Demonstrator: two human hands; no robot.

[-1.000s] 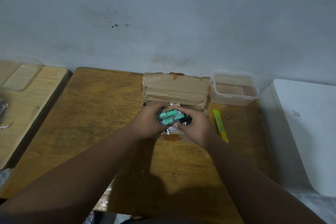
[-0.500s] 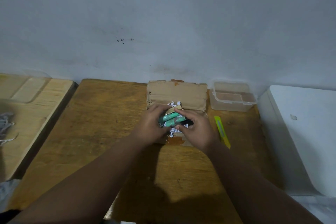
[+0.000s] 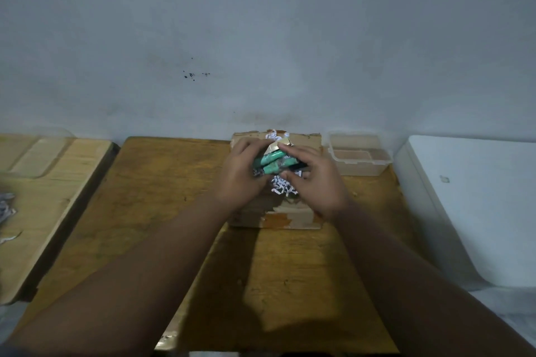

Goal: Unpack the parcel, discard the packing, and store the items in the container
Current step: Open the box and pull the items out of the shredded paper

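Two bare hands met over the open brown cardboard parcel: the left hand and right hand were both curled shut around a bundle of teal cylindrical items, with white shredded paper packing clinging beneath. Shaking the shreds loose over the box before carrying would probably keep litter out of the clear plastic container, which stood just right of the parcel against the wall. Bare wooden tabletop lay open to the left.

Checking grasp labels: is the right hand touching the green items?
Touching. In the head view the right hand has its fingers lying on the green items, no gap visible.
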